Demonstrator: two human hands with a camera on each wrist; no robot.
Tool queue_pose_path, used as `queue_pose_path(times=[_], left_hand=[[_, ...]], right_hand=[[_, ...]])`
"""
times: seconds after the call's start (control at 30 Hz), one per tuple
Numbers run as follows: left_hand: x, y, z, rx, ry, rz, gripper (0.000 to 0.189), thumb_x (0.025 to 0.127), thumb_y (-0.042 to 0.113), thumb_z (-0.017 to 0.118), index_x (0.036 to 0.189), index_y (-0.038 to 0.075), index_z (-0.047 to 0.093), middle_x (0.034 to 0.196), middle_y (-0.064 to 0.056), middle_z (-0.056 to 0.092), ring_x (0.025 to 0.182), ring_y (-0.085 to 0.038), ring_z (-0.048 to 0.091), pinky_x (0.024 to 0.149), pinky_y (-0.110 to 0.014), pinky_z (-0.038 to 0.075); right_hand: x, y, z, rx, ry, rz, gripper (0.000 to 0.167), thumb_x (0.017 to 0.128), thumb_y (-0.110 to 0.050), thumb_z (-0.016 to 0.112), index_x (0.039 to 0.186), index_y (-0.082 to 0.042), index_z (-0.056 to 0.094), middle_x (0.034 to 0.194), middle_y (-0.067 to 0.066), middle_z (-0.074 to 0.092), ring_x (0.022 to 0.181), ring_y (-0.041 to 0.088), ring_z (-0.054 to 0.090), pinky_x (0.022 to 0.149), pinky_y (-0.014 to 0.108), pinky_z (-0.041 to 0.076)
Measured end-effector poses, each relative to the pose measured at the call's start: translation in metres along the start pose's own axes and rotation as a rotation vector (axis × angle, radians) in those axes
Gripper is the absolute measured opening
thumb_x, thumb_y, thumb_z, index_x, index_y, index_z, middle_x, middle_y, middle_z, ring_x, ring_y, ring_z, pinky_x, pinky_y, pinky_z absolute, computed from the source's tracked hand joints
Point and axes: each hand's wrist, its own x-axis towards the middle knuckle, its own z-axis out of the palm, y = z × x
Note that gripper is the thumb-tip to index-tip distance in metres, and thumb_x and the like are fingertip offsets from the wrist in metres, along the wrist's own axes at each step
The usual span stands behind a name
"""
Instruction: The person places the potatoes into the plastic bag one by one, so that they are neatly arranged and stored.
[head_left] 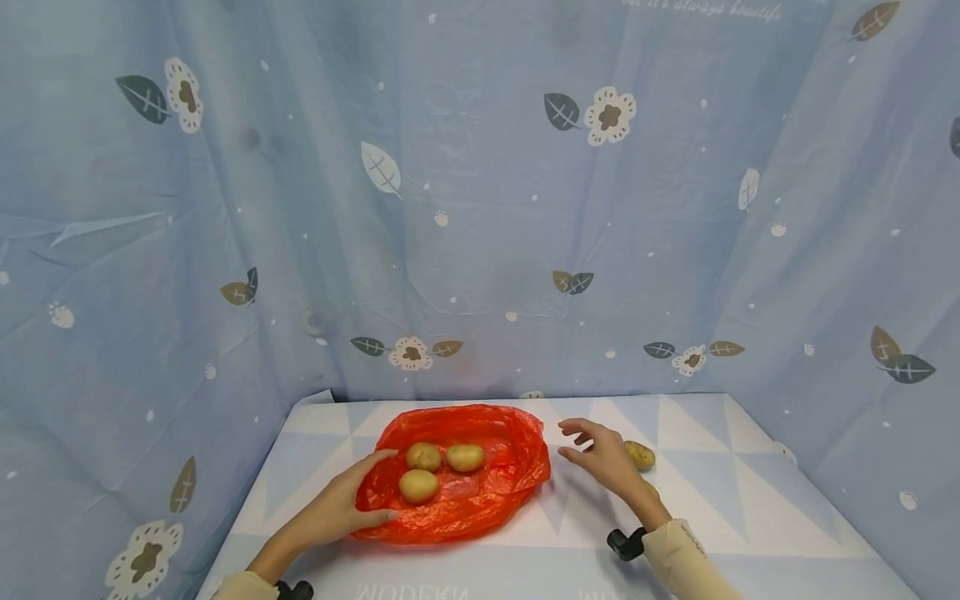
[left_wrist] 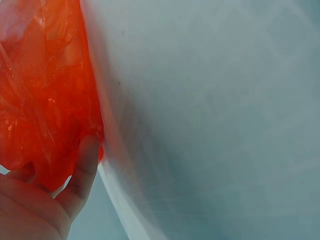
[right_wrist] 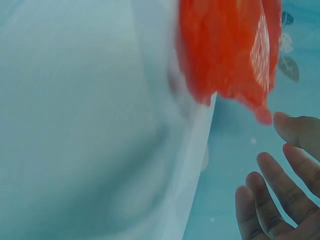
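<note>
A red plastic bag (head_left: 487, 496) lies spread with its mouth up on the table. Three potatoes (head_left: 419, 486) sit inside it, towards its left half. My left hand (head_left: 341, 504) holds the bag's left side, thumb near the front and fingers further back. In the left wrist view, the thumb (left_wrist: 84, 172) touches the red plastic; part of the other fingers is hidden. Just right of the bag, my right hand (head_left: 600, 454) hovers with its fingers loosely bent and holds nothing. The right wrist view shows these fingers (right_wrist: 277, 187) spread apart, near the bag's edge.
Another potato (head_left: 640, 455) lies on the table beyond my right wrist, partly covered by it. The table (head_left: 705, 492) has a pale triangle-patterned cover. A blue curtain (head_left: 495, 208) with flowers and leaves hangs behind it and along both sides.
</note>
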Motion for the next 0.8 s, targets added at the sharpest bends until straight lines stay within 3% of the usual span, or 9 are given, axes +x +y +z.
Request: queue_pose_path(times=[0.23, 0.57, 0.8], left_hand=[[0.000, 0.001, 0.000, -0.008, -0.003, -0.002, 0.091, 0.081, 0.042, 0.088, 0.155, 0.016, 0.042, 0.154, -0.014, 0.047, 0.137, -0.044, 0.047, 0.099, -0.061, 0.051], [-0.001, 0.003, -0.002, -0.011, -0.006, 0.007, 0.090, 0.081, 0.040, 0.088, 0.155, 0.015, 0.042, 0.154, -0.014, 0.047, 0.137, -0.043, 0.047, 0.100, -0.061, 0.051], [-0.002, 0.005, -0.002, -0.009, -0.012, 0.020, 0.090, 0.082, 0.038, 0.088, 0.155, 0.012, 0.041, 0.154, -0.016, 0.047, 0.136, -0.045, 0.047, 0.099, -0.060, 0.051]], right_hand=[[-0.008, 0.017, -0.017, -0.033, 0.047, 0.076, 0.044, 0.085, -0.016, 0.086, 0.126, -0.009, 0.071, 0.116, 0.010, 0.072, 0.102, 0.031, 0.066, 0.081, 0.035, 0.059], [-0.017, 0.047, -0.041, -0.074, 0.099, 0.120, 0.045, 0.087, -0.015, 0.084, 0.128, -0.006, 0.068, 0.120, 0.017, 0.070, 0.102, 0.035, 0.068, 0.087, 0.049, 0.057], [-0.023, 0.060, -0.051, -0.118, 0.088, 0.182, 0.044, 0.088, -0.013, 0.081, 0.129, -0.003, 0.067, 0.123, 0.021, 0.068, 0.102, 0.034, 0.067, 0.091, 0.054, 0.054]])
